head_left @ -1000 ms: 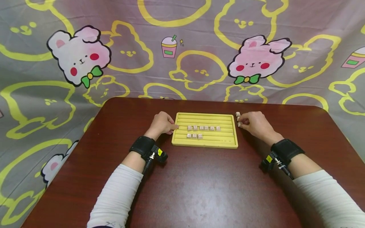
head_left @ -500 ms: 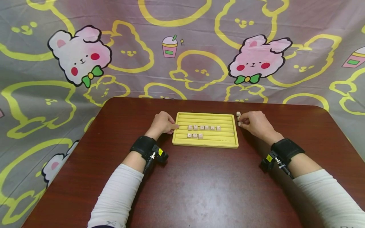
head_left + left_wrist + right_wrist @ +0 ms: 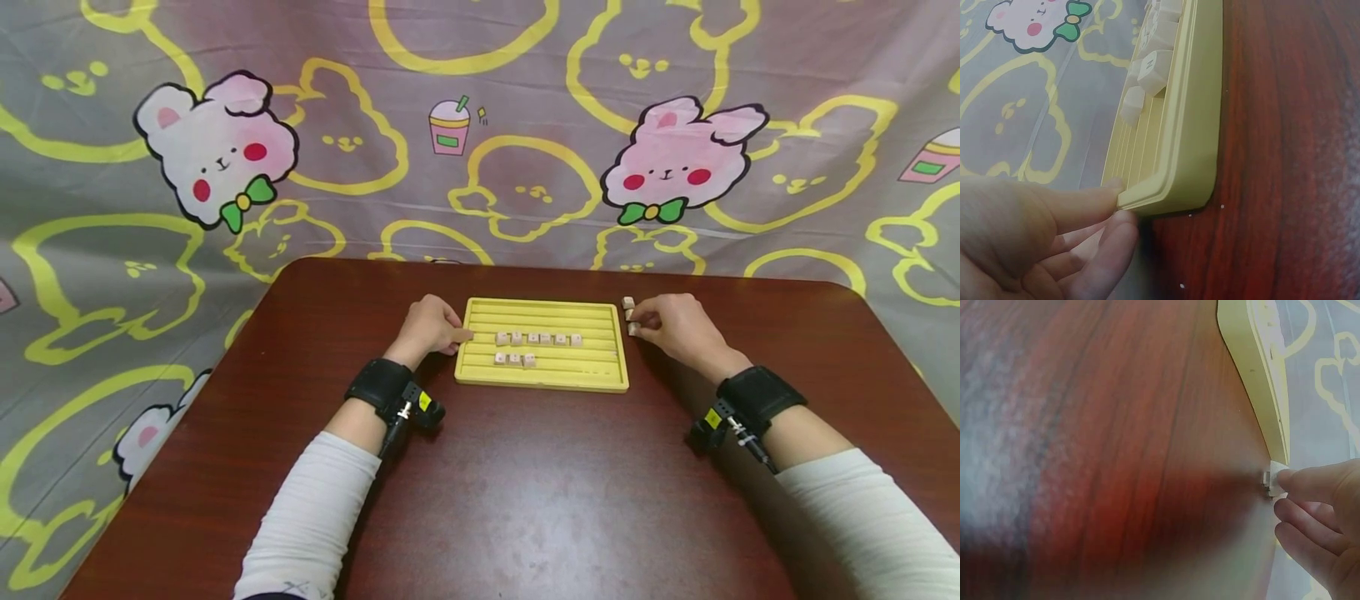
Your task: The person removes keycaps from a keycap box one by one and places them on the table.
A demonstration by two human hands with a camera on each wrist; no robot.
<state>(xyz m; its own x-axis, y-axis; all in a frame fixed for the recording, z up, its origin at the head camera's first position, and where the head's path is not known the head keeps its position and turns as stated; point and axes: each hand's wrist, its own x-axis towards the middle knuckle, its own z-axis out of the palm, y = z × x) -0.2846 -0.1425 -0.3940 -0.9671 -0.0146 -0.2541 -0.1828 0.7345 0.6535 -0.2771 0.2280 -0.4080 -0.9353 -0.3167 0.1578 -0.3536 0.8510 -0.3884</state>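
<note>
Just beyond the right-hand edge of the yellow tray (image 3: 540, 387), the person's right hand (image 3: 681, 325) is at a short line of small pale keycaps. Its thumb and forefinger pinch the near keycap (image 3: 633, 330), which sits right at the fingertips; the right wrist view shows the thumb lying against it, though the forefinger's contact is partly hidden. Two more loose keycaps (image 3: 627, 302) run away from the person in line with it, the middle one close by the forefinger and the farthest just past it.

Across the tray, the left hand (image 3: 426, 327) pinches the left rim, thumb on top and fingers against the outer side below. The tray lies between the two hands, its near long edge facing the person. Inside, a row of six keycaps (image 3: 533, 339) stands about midway up the ridged face, with a row of three keycaps (image 3: 514, 360) nearer the person, toward the left. Both rows are well apart from the right hand. Beneath everything is a dark reddish-brown table (image 3: 540, 483).
</note>
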